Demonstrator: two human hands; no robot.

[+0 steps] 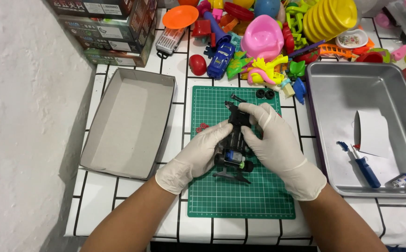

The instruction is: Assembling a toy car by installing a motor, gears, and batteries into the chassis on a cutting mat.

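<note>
Both gloved hands grip a black toy car chassis (235, 144) over the green cutting mat (240, 196) on the counter (119, 205). Left hand (196, 158): fingers pressed against the chassis's left side. Right hand (277, 142): fingers curled around its front end, pinching it. Two loose black wheels (265, 94) lie at the mat's far edge (small red parts (201, 127) at its left edge). An open cardboard box (128, 121) flanks the left; a metal tray (375, 84) holding a blue screwdriver (364, 165) flanks the right. A heap of plastic toys (268, 42) crowds the far side.
</note>
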